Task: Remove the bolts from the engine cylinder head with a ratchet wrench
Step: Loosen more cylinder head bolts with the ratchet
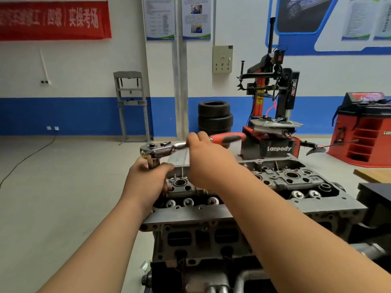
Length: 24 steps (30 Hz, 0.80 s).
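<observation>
Item: ratchet wrench (pixel 167 148), handle toward three o'clock, gripped by right hand (pixel 203 159). Left hand (pixel 146 180) clasps its socket shaft (pixel 152 162) at nine-o'clock end of cylinder head (pixel 296 176). Risk: a tilted socket could slip off the bolt.

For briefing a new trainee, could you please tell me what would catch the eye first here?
The ratchet wrench at centre, gripped by the right hand on its shaft and the left hand under its head. Below lies the grey cylinder head, with a red-and-black tyre machine behind on the right.
</observation>
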Tool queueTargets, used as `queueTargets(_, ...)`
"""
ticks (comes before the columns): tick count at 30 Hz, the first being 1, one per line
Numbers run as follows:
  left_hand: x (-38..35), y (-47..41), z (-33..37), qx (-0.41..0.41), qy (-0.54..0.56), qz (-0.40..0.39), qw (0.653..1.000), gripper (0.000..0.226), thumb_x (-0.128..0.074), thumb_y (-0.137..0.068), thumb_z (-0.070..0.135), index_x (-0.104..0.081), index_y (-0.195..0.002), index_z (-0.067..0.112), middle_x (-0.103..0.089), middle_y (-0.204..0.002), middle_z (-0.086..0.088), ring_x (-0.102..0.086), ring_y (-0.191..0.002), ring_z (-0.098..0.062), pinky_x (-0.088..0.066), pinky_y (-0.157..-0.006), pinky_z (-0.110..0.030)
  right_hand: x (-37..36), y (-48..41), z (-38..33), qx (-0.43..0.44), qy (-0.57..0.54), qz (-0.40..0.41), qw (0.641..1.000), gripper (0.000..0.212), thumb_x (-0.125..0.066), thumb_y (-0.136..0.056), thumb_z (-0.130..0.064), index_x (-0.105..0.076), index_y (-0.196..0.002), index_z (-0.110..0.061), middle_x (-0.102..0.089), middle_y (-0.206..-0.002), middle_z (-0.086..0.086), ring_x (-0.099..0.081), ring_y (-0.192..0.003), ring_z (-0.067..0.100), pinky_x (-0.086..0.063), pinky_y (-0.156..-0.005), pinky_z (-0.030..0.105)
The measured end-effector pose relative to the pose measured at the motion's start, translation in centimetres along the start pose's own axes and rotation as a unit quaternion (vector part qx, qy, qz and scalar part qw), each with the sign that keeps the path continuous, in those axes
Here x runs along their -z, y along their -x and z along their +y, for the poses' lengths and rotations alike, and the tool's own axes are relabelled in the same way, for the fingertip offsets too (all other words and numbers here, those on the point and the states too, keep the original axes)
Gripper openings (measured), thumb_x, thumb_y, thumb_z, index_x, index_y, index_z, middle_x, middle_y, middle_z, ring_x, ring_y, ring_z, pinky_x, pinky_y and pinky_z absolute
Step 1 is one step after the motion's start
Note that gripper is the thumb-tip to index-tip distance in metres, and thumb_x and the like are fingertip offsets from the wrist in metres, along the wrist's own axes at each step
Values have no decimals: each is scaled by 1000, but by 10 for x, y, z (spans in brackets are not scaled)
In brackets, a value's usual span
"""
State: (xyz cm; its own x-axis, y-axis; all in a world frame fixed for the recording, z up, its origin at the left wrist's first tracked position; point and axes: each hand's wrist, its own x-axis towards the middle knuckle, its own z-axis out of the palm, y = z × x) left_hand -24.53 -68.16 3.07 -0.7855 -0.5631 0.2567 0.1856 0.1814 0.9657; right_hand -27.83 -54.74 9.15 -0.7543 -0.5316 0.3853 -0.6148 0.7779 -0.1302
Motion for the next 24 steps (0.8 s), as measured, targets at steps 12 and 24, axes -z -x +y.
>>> queueTargets(12, -6, 1, 8, -13, -92, 35, 995, 14, -49, -78, 7, -53, -67, 14, -50, -45, -8, -49, -37, -18, -36, -37, -18, -11, -23, -22, -36, 48, -26, 998, 65, -57, -86, -7, -22, -141, -10, -24, -147, 10, -56, -92, 29, -36, -54, 34)
queueTargets(24, -7, 3, 10, -46, -172, 44, 983, 15, -46, -89, 7, -51, -76, 5, -49, -48, -4, -45, -28, -3, -25, -27, -12, 43, 76, -28, 55, 99, -14, 993, 34, -46, -95, -23, -39, -125, -11, -41, -89, 4, -28, -53, 18, -19, -43, 27)
